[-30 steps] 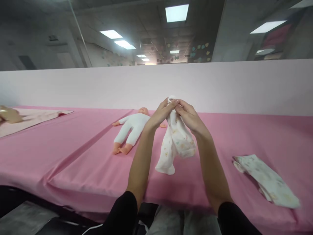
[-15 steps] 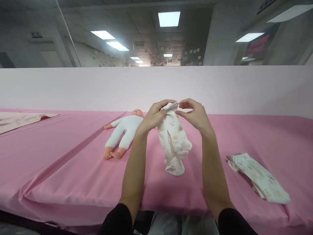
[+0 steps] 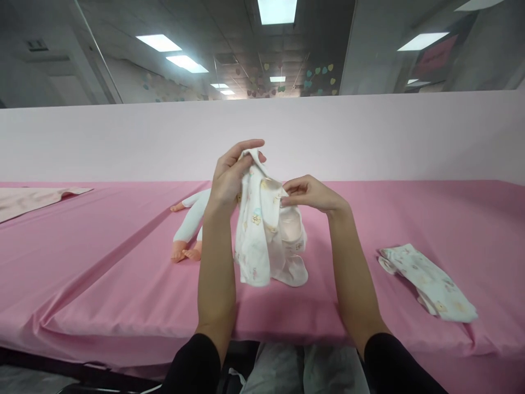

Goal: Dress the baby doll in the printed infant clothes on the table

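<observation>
Above the pink table hangs a small white printed baby garment (image 3: pixel 262 235), held up by both hands. My left hand (image 3: pixel 229 175) pinches its top edge, raised highest. My right hand (image 3: pixel 307 194) grips another part of the cloth lower and to the right, spreading it open. The garment's lower end touches the pink tablecloth (image 3: pixel 123 262). A baby doll (image 3: pixel 188 224) in a white suit lies on its back behind my left forearm, which hides its head and body.
A second folded printed garment (image 3: pixel 426 282) lies on the table at the right. A pale pink cloth (image 3: pixel 28 198) lies at the far left. A low white partition (image 3: pixel 369 137) runs behind the table.
My left hand has risen with the garment's top edge while my right hand dropped lower, opening the cloth. The view has shifted so that my left arm covers most of the doll.
</observation>
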### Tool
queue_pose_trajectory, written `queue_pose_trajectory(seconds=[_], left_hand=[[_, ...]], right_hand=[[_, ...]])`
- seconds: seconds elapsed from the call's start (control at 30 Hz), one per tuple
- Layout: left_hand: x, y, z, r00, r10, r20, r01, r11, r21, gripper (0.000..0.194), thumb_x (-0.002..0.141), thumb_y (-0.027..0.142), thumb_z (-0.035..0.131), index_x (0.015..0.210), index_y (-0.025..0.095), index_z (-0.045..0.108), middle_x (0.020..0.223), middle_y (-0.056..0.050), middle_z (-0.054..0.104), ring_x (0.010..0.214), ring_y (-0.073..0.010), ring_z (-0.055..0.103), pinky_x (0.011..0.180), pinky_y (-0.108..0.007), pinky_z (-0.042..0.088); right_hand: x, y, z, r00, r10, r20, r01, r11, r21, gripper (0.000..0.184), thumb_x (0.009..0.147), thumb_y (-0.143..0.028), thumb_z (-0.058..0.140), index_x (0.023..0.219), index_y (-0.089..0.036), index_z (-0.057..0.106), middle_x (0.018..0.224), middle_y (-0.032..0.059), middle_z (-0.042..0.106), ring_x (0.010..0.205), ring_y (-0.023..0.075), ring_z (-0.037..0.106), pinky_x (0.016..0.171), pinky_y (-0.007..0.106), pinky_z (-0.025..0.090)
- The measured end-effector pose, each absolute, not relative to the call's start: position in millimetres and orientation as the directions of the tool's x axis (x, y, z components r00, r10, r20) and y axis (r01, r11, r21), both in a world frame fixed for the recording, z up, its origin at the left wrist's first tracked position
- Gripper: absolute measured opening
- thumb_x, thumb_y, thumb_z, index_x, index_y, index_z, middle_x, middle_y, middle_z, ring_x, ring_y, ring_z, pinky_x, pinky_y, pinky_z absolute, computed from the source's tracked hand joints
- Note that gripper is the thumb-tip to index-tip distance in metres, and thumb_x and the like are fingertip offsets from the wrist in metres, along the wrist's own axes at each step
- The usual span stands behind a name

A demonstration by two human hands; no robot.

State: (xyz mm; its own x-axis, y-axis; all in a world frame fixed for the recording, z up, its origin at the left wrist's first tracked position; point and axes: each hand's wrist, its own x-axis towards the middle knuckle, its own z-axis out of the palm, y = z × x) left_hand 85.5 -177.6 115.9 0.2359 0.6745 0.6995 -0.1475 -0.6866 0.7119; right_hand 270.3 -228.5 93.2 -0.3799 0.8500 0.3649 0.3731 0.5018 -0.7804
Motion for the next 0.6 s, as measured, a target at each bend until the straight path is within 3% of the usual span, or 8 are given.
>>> queue_pose_trajectory(seconds=[0.1,0.17,0.27,0.37,0.47,0.6], left_hand=[[76.6,-168.4,116.3,0.148,0.666,0.731,-0.177,-0.710,0.682,0.028,0.077,0.027,0.047,0.102,0.023,0.061,0.077,-0.002,0.059,0.054,-0.0090,0.049,0.048,-0.021,0.039],[67.8,-159.2,115.3,0.085,0.665,0.742,-0.173,-0.724,0.668,0.026,0.077,0.028,0.046,0.098,0.022,0.061,0.069,-0.001,0.055,0.050,-0.0088,0.045,0.047,-0.022,0.037],[54.0,-145.0,111.9,-0.047,0.665,0.746,-0.069,-0.747,0.662,0.022,0.077,0.028,0.042,0.084,0.020,0.061,0.054,0.001,0.045,0.044,-0.0091,0.038,0.045,-0.023,0.033],[44.5,-138.4,108.8,-0.170,0.608,0.775,0.059,-0.779,0.624,0.020,0.076,0.026,0.041,0.072,0.020,0.059,0.047,0.002,0.038,0.042,-0.0091,0.033,0.045,-0.024,0.029],[43.0,-142.6,108.2,-0.080,0.575,0.814,0.142,-0.802,0.580,0.020,0.076,0.027,0.043,0.071,0.020,0.061,0.048,0.002,0.038,0.045,-0.0092,0.034,0.048,-0.024,0.029],[50.8,-152.8,107.8,0.172,0.587,0.791,0.345,-0.788,0.510,0.018,0.070,0.030,0.057,0.082,0.021,0.067,0.062,0.002,0.050,0.057,-0.0096,0.042,0.056,-0.023,0.034]], right_hand=[[264.3,-224.2,88.5,-0.407,0.877,0.258,0.563,0.462,-0.685,0.009,0.069,-0.027,0.063,0.065,-0.019,0.064,0.057,-0.0031,0.050,0.052,0.0089,0.041,0.049,0.024,0.031],[265.9,-218.4,83.7,-0.309,0.911,0.273,0.672,0.413,-0.615,0.013,0.067,-0.017,0.057,0.054,-0.019,0.059,0.052,-0.0032,0.048,0.048,0.0080,0.037,0.046,0.024,0.027],[278.9,-209.7,77.8,-0.092,0.906,0.413,0.712,0.350,-0.609,0.017,0.063,-0.010,0.051,0.055,-0.019,0.063,0.060,0.0006,0.060,0.054,0.0115,0.048,0.048,0.025,0.035],[295.3,-208.2,78.7,0.150,0.798,0.584,0.641,0.370,-0.672,0.022,0.063,-0.011,0.050,0.068,-0.019,0.070,0.073,0.0041,0.068,0.068,0.0171,0.059,0.058,0.027,0.045],[304.7,-214.9,85.4,0.346,0.640,0.686,0.506,0.488,-0.711,0.024,0.064,-0.014,0.051,0.077,-0.019,0.071,0.082,0.0046,0.069,0.079,0.0191,0.062,0.068,0.032,0.050],[311.9,-224.3,91.5,0.501,0.562,0.658,0.362,0.555,-0.749,0.025,0.066,-0.017,0.052,0.085,-0.020,0.069,0.084,0.0041,0.068,0.078,0.0195,0.063,0.070,0.037,0.052]])
